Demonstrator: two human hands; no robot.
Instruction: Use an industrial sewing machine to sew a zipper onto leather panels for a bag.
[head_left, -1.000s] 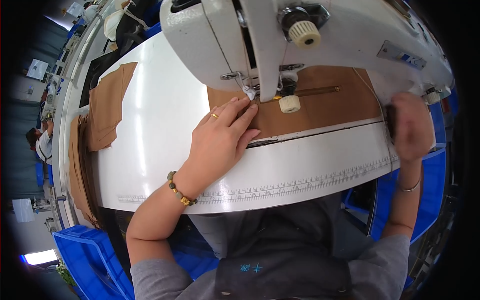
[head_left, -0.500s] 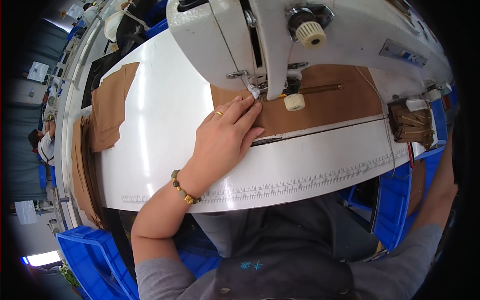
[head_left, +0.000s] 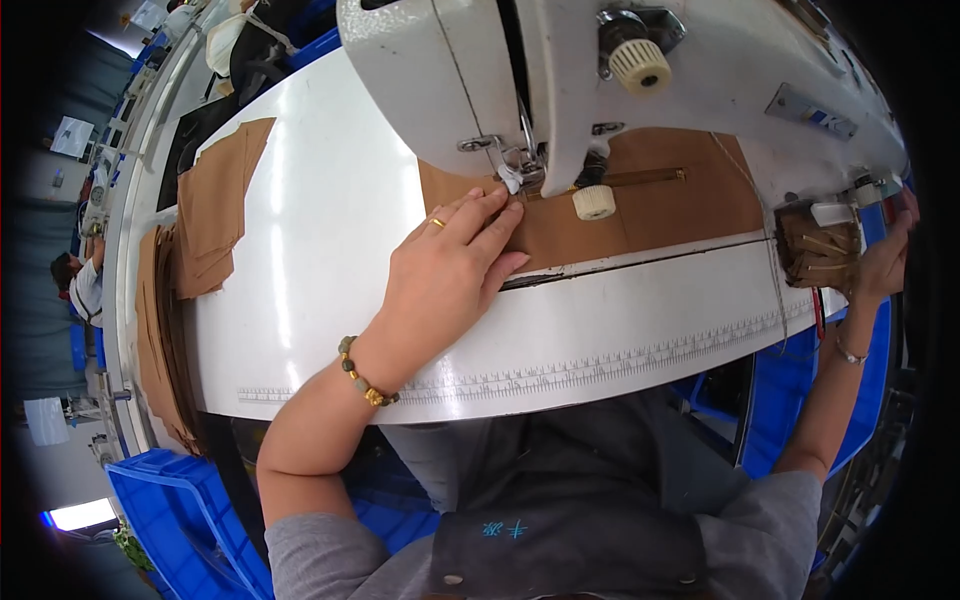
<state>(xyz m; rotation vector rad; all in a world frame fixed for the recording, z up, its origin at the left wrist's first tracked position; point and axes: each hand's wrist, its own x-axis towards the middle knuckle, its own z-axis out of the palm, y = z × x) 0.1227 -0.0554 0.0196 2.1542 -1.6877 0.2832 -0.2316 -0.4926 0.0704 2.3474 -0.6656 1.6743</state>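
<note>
My left hand [head_left: 450, 260] lies on a brown fabric piece [head_left: 690, 215], fingers stretched out and fingertips beside the needle area of a white sewing machine [head_left: 430, 90]. A zipper [head_left: 645, 178] runs along the fabric, partly hidden behind the machine's head. A scrap of white material [head_left: 510, 180] shows at the presser foot, just above my fingertips. At the far right, my right hand [head_left: 884, 262] is raised by the machine's right end, near the bundle of zipper pieces [head_left: 822, 250]. Its fingers are dim at the picture's rim, so what they touch is unclear.
Stacks of brown fabric pieces [head_left: 215, 210] lie at the left of the white table [head_left: 330, 330]. A printed ruler scale [head_left: 520, 378] follows the table's near edge. Blue bins [head_left: 190, 510] stand below at both sides. Another person [head_left: 85, 285] sits far left.
My right hand has come into view, rising to the machine's right end. My left hand stays on the fabric. The whole view has shifted slightly.
</note>
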